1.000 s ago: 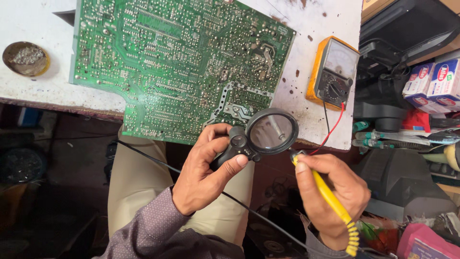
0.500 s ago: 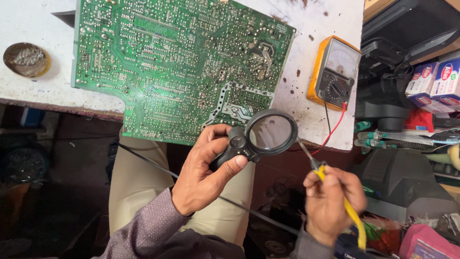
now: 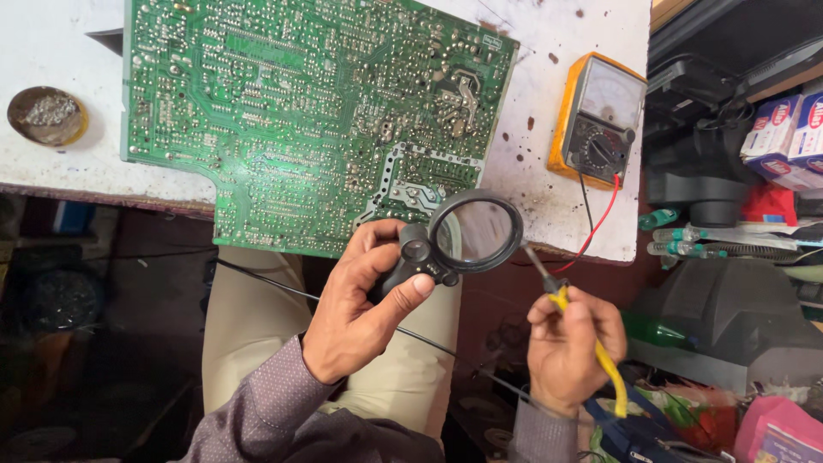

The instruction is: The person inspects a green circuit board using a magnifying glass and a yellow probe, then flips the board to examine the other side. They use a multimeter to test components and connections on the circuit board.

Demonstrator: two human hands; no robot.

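A large green circuit board (image 3: 300, 111) lies solder side up on the white workbench (image 3: 557, 171), its near edge hanging over my lap. My left hand (image 3: 360, 309) grips the black handle of a round magnifying glass (image 3: 474, 230), whose lens sits over the board's near right corner. My right hand (image 3: 570, 343) is closed on a soldering iron with a yellow handle (image 3: 600, 360). Its dark tip (image 3: 536, 261) points up and left, just below and right of the lens.
A yellow analog multimeter (image 3: 597, 120) with red and black leads lies on the bench's right part. A small round tin (image 3: 47, 116) sits at the far left. Black equipment, boxes and cluttered shelves (image 3: 737, 171) fill the right side. A black cable crosses my lap.
My right hand has turned the soldering iron and raised it, so the tip now points up toward the lens. The left hand has kept the magnifying glass nearly still.
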